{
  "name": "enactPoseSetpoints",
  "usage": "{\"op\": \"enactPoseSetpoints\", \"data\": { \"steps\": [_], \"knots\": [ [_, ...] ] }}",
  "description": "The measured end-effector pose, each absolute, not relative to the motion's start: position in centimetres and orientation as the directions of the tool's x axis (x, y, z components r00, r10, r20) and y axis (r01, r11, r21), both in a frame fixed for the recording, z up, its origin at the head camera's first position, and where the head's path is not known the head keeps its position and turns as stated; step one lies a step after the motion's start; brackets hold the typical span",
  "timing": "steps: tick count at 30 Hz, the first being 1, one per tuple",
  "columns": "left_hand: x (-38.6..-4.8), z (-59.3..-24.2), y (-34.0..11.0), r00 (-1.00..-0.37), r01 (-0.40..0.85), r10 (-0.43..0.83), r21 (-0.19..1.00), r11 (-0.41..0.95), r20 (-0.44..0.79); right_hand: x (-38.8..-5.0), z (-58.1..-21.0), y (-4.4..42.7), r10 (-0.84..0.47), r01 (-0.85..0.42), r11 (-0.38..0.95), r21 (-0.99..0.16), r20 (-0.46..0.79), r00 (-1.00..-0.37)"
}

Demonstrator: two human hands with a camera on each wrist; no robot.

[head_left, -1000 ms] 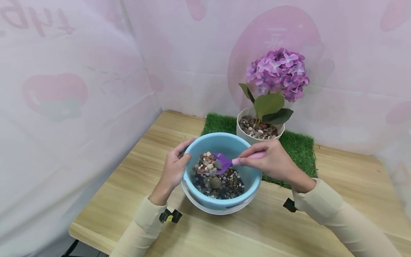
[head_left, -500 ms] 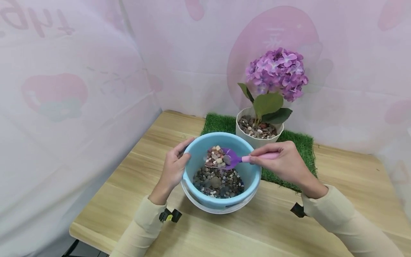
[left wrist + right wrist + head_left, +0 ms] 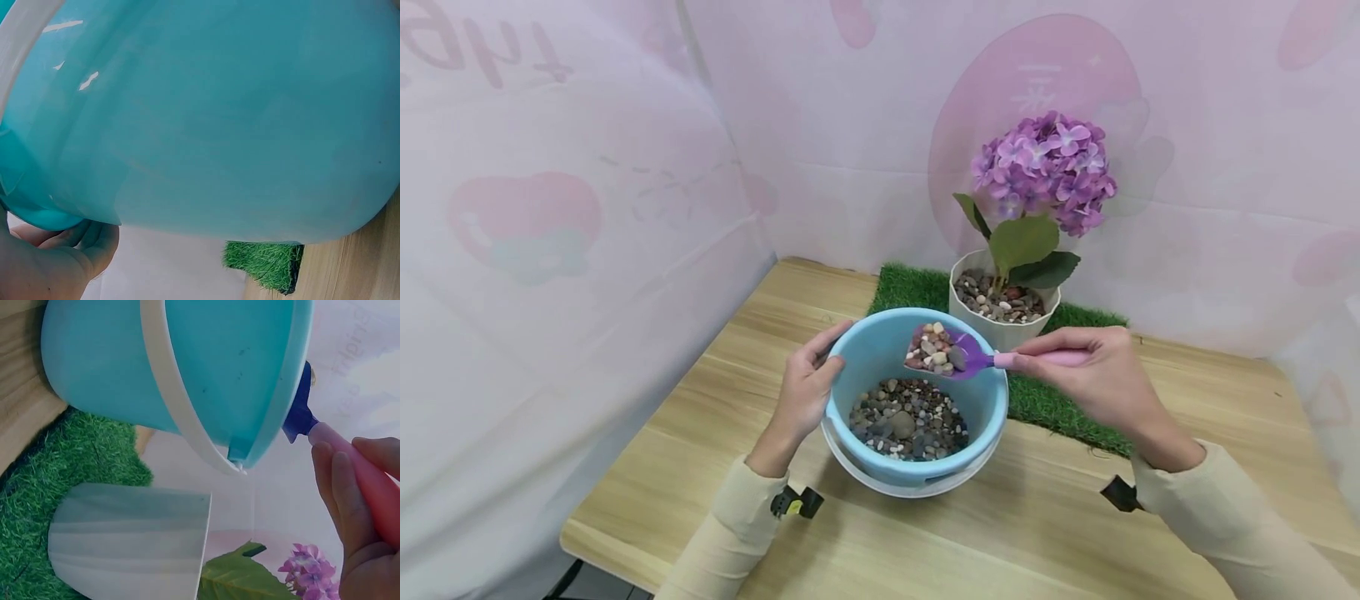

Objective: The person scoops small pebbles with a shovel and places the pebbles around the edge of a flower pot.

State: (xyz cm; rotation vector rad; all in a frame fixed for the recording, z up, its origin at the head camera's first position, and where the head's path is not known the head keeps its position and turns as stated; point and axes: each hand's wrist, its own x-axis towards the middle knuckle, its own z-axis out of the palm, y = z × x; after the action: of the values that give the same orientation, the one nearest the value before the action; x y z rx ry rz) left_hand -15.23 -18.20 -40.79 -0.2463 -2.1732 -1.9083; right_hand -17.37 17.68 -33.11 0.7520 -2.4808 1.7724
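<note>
A light blue bucket (image 3: 868,337) with a white handle (image 3: 178,403) stands on the table, pebbles (image 3: 906,417) covering its bottom. My left hand (image 3: 805,387) grips the bucket's left rim, thumb over the edge and fingers outside. In my right hand (image 3: 1093,371) is the pink handle of a small purple shovel (image 3: 973,357), pinched between thumb and fingers. The shovel's blade carries a heap of pebbles (image 3: 934,350) above the bucket's right inner side. From the right wrist view, the blade shows just past the bucket's rim.
Behind the bucket, a white pot (image 3: 1000,333) holds a purple hydrangea (image 3: 1048,171) and pebbles. The pot stands on a green artificial grass mat (image 3: 917,287). Printed cloth walls (image 3: 850,167) rise behind and left of the wooden table (image 3: 700,433).
My right hand has lifted the loaded shovel and moved it rightward, from low in the bucket to near its right rim. The left hand stays on the bucket.
</note>
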Motion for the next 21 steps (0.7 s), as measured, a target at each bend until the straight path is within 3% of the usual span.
{"op": "enactPoseSetpoints", "data": {
  "steps": [21],
  "knots": [
    [-15.3,-40.8,-18.2,-0.961,0.271,-0.031,0.955,0.122,0.276,-16.9,-31.3,21.5,-0.186,-0.307,0.450,-0.838,0.249,-0.951]
  ]
}}
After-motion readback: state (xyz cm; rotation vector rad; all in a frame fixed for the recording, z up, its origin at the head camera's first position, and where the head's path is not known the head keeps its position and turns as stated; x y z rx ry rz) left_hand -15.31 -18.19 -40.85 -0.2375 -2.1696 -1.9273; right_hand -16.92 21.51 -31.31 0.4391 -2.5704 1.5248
